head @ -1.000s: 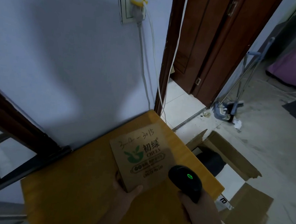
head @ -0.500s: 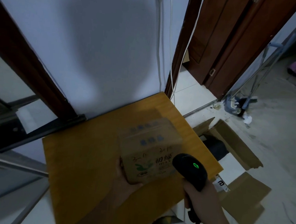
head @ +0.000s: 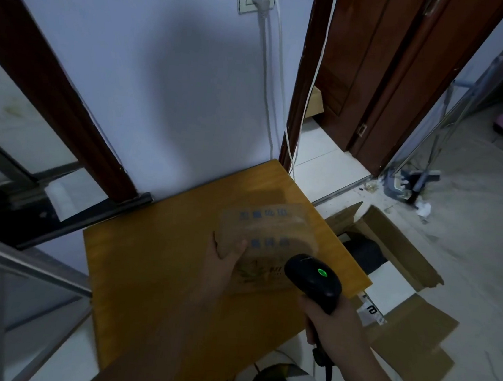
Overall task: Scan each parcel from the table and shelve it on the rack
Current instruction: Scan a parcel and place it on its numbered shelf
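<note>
My left hand (head: pixel 224 260) grips a small brown cardboard parcel (head: pixel 265 238) with blue and green print, holding it above the yellow wooden table (head: pixel 154 273). The parcel is blurred and tilted, its printed sides facing up. My right hand (head: pixel 330 326) holds a black barcode scanner (head: pixel 312 279) by its handle, just right of the parcel; a green light glows on the scanner's head. A metal rack frame (head: pixel 7 261) shows at the lower left.
An open cardboard box (head: pixel 393 245) with flattened flaps lies on the floor right of the table. White cables (head: pixel 271 77) hang from a wall socket behind the table. A brown door frame (head: pixel 306 72) stands behind, and a mop (head: pixel 415 182) leans further right.
My left hand has turned the parcel over from lying flat to showing other sides, and lifted it. The scanner stays beside it on the right. The view has shifted left and down.
</note>
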